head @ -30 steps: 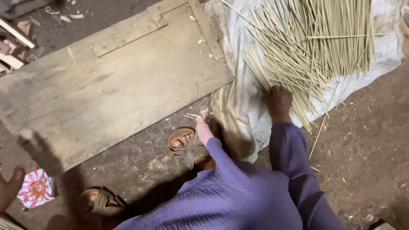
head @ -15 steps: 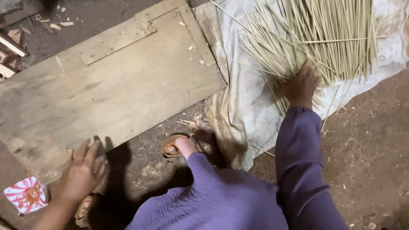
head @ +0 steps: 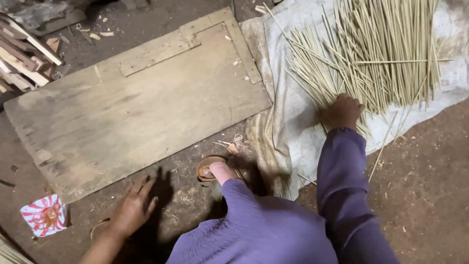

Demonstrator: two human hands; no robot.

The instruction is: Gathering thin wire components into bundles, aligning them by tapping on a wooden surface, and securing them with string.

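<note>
Pale, thin bamboo sticks are spread in a loose fan over a grey-white cloth that is laid on the dirt floor. The right hand is pressed down on the near ends of the sticks, at the lower edge of the heap, with the knuckles turned up and the fingers curled under; whether sticks are actually clasped in that grip cannot be told, since the fingertips are hidden beneath the hand. A purple sleeve is seen running from that hand back toward the camera. A few single sticks are scattered off the heap, one lying across the others and one slanting over the cloth's near edge onto the floor.

The left hand is set flat on the dirt floor with its fingers spread wide, nothing being held in it; it is placed just below the near edge of a worn wooden board, which lies flat on the floor to the left of the cloth. A sandalled foot is seen between the two hands, close to the cloth's crumpled edge. A red-and-white wrapper lies near the left hand, and cut wood scraps are piled at the upper left.
</note>
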